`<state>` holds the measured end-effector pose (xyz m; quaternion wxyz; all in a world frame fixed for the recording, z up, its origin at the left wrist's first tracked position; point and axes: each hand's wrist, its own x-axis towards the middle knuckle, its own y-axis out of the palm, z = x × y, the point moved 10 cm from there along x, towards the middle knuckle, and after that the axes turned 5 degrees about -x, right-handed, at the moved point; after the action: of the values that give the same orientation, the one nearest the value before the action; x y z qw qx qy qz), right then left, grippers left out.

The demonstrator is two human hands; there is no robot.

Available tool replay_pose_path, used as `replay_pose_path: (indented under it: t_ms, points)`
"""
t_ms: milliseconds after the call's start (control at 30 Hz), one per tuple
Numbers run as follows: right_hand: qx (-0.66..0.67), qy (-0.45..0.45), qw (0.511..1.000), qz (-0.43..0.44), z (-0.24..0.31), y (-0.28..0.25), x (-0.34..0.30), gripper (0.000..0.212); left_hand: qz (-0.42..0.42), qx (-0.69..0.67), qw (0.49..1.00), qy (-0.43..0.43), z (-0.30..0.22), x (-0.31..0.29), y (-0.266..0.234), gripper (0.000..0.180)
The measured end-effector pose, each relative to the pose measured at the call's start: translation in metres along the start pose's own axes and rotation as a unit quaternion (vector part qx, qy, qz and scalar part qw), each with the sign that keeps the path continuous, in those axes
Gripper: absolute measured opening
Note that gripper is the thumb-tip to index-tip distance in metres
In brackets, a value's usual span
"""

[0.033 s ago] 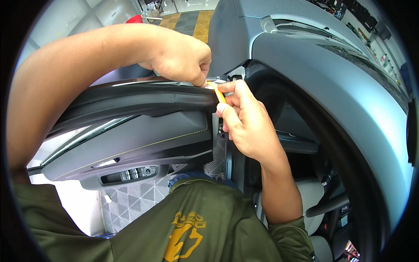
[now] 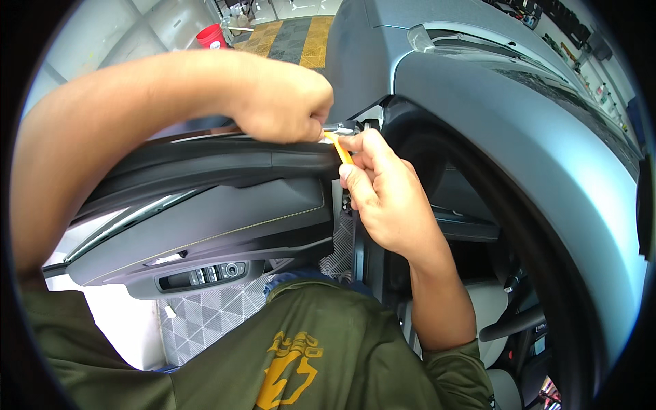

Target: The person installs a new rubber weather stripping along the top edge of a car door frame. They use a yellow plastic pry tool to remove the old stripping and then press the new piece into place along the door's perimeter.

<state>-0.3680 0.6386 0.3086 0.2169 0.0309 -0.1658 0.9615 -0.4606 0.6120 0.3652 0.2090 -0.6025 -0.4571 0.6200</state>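
Note:
My right hand [image 2: 393, 195] is closed round a slim flat orange tool [image 2: 344, 152], holding it between thumb and fingers. The tool's upper end meets the top edge of the open car door [image 2: 205, 167], close to its hinge side. My left hand [image 2: 287, 102] reaches over the door from the far side, its fingers curled and pinched at the same edge, right by the tool's tip. What those fingers grip, if anything, is hidden. Beneath both hands runs the black rubber seal [image 2: 273, 161] along the door frame.
The pale blue car body [image 2: 547, 137] rises on the right, framing the door opening. A steering wheel [image 2: 512, 324] shows inside. The door's switch panel [image 2: 212, 275] juts toward me. A red bucket [image 2: 210, 37] stands on the floor beyond.
My left forearm and hand have dropped slightly, uncovering more of the red bucket. The right hand has barely shifted and keeps its hold on the orange tool.

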Motion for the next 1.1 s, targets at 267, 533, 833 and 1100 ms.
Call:
replay_pose_path:
  t_ms: [267,533,833,1100]
  points:
    - [-0.049,-0.077,0.996,0.004,0.012,0.0,0.001,0.015,-0.06,0.03,0.996,0.052,-0.011,-0.005,0.006,0.023]
    - [0.111,0.036,0.993,0.036,-0.015,0.008,-0.001,0.026,0.045,-0.062,0.995,-0.062,0.003,-0.007,-0.003,0.034]
    - [-0.017,-0.073,0.997,-0.001,0.006,-0.004,-0.003,0.029,0.059,0.048,0.997,0.026,-0.015,-0.005,0.001,0.028]
    - [-0.107,-0.173,0.979,-0.019,0.031,0.0,-0.004,0.028,-0.094,0.021,0.991,0.097,-0.032,-0.023,-0.005,0.018]
